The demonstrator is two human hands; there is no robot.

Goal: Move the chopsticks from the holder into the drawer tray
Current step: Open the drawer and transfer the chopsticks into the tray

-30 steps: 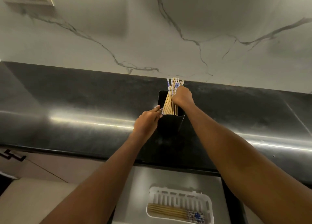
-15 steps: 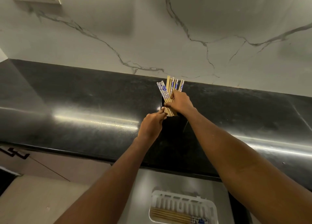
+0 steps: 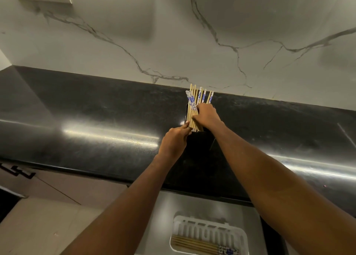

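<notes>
Grip of the right hand (image 3: 207,116): fingers curled round a bundle of chopsticks (image 3: 200,97), thumb laid across the wooden shafts, blue-and-white patterned ends fanning above the knuckles. The lower ends of the bundle sit inside the mouth of the black holder (image 3: 200,142); I judge them partly raised but not yet clear of it. The left hand (image 3: 173,141) lies against the holder's left wall, its thumb tip touching the outermost shafts at the rim. Its fingers are curled, but I cannot tell whether they clamp the holder, pinch a shaft, or merely brace, because the far side of the hand is hidden.

The holder stands on the dark countertop (image 3: 96,110), near the marble wall (image 3: 154,33) behind it. Below the counter edge, between the two forearms, the steel drawer (image 3: 159,216) is pulled out, and the white drawer tray (image 3: 210,219) lies in it. A row of chopsticks (image 3: 194,244) is already laid flat along the tray's near side, patterned ends to the right.

Progress, as I read it: one portion delivered and one portion in hand, so the task is past its start and short of its finish. Whether the bundle in the right hand empties the holder I cannot say, since the hand and the dark interior hide what else may be inside. Left to do: lift the bundle free, carry it down to the tray, and lay it beside the row there.
</notes>
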